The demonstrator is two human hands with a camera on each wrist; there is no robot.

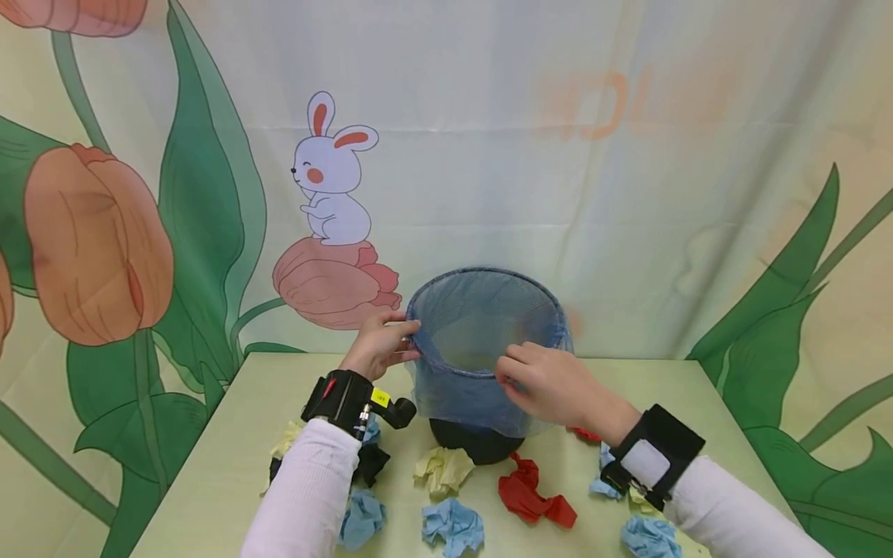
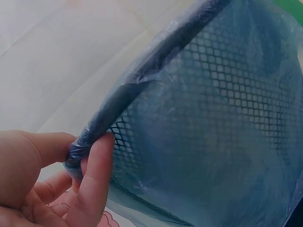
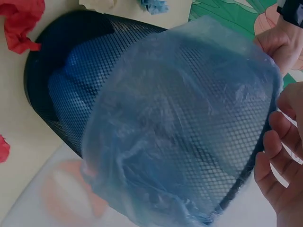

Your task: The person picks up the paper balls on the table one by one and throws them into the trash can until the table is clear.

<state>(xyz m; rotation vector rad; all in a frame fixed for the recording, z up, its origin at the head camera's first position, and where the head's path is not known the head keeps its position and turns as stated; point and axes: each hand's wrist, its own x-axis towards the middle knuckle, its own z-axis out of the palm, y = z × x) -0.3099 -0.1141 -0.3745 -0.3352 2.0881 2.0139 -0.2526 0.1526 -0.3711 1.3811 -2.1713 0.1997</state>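
Observation:
A black mesh wastebasket (image 3: 45,80) stands on the table, lined with a translucent blue plastic bag (image 1: 460,399) folded over its rim. My left hand (image 1: 382,342) pinches the bag-covered rim (image 2: 116,101) at its left side, thumb outside and a finger inside. At the front right of the rim is my right hand (image 1: 547,384), its fingers bent. In the right wrist view those fingertips (image 3: 271,142) lie right at the rim; I cannot tell whether they grip the bag. Crumpled yellow paper (image 1: 443,470) and red paper (image 1: 533,492) lie before the basket.
Blue crumpled paper balls (image 1: 452,527) lie nearer the front. Blue, black and yellow balls lie around the left forearm, including a black one (image 1: 370,463). More blue paper (image 1: 650,536) is by the right forearm. A printed curtain (image 1: 453,170) hangs behind the table (image 1: 209,480).

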